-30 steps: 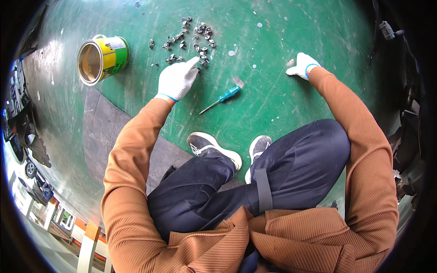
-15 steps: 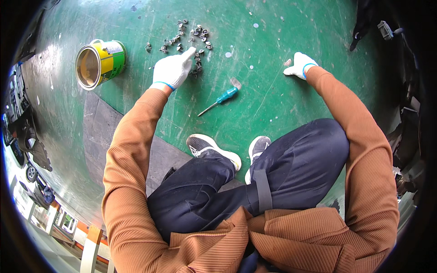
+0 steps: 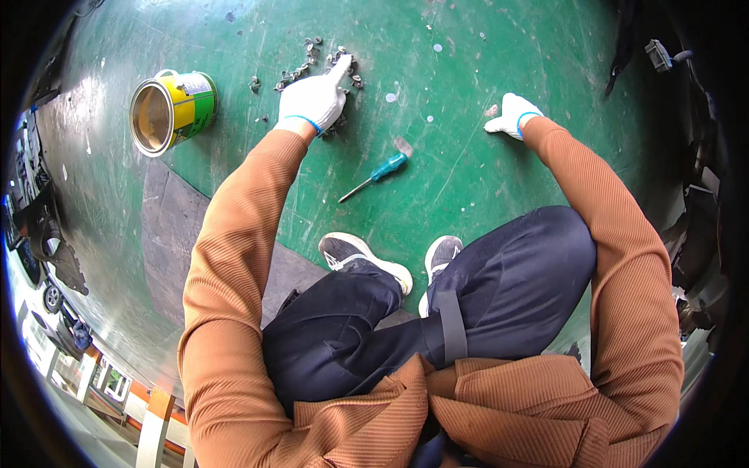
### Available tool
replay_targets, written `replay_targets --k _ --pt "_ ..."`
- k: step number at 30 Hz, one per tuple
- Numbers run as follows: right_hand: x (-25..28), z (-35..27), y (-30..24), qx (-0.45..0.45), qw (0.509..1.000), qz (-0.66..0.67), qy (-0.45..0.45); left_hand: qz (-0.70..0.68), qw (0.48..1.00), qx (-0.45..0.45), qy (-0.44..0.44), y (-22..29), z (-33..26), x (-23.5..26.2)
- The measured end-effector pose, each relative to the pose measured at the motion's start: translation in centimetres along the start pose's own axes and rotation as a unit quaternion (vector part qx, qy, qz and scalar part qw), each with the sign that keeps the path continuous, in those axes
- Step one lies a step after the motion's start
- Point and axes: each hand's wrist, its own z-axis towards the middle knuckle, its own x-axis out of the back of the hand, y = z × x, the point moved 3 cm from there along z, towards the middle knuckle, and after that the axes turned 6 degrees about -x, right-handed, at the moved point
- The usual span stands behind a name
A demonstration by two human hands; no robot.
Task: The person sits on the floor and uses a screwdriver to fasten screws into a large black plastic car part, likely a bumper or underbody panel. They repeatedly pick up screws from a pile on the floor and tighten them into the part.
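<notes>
My left hand (image 3: 312, 100), in a white knit glove with a blue cuff edge, hovers over or touches a scatter of small dark metal clips (image 3: 290, 76). One finger stretches out over the clips; the other fingers are tucked beneath and mostly hidden. Off to the right, my right hand (image 3: 512, 115), gloved the same way, is curled closed low over the green floor. Whether it holds anything is hidden. Between the hands, nearer to me, lies a screwdriver (image 3: 388, 166) with a teal handle, its tip toward the lower left.
At the left a yellow and green tin can (image 3: 192, 101) lies on its side, its mouth facing left. A dark mat (image 3: 175, 226) covers part of the floor. My shoes (image 3: 363, 261) are planted near the screwdriver. Dark objects (image 3: 659, 54) stand along the right edge.
My left hand has moved forward and slightly right, now covering more of the clips. My right hand has stayed nearly in place. The screwdriver and can have not moved.
</notes>
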Motion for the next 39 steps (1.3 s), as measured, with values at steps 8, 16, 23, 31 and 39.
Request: replay_targets --k 8,16,23,31,39 --pt "0.6 0.1 -0.1 -0.002 1.000 0.003 -0.014 -0.023 0.996 0.044 0.075 -2.6 -1.2 0.6" --pt "0.2 0.2 -0.1 0.002 1.000 -0.003 -0.009 -0.073 0.986 0.018 0.148 -2.9 0.8 0.6" --pt "-0.1 0.2 0.2 0.005 1.000 0.001 0.001 -0.040 0.994 0.096 0.044 -1.9 3.4 1.1" --pt "0.7 0.0 -0.2 -0.004 1.000 0.005 -0.015 -0.805 0.559 0.178 -0.089 -6.1 0.0 0.7" --pt "0.5 0.0 -0.4 0.004 1.000 -0.004 -0.008 -0.458 0.880 -0.123 0.035 -7.6 -1.5 2.1"
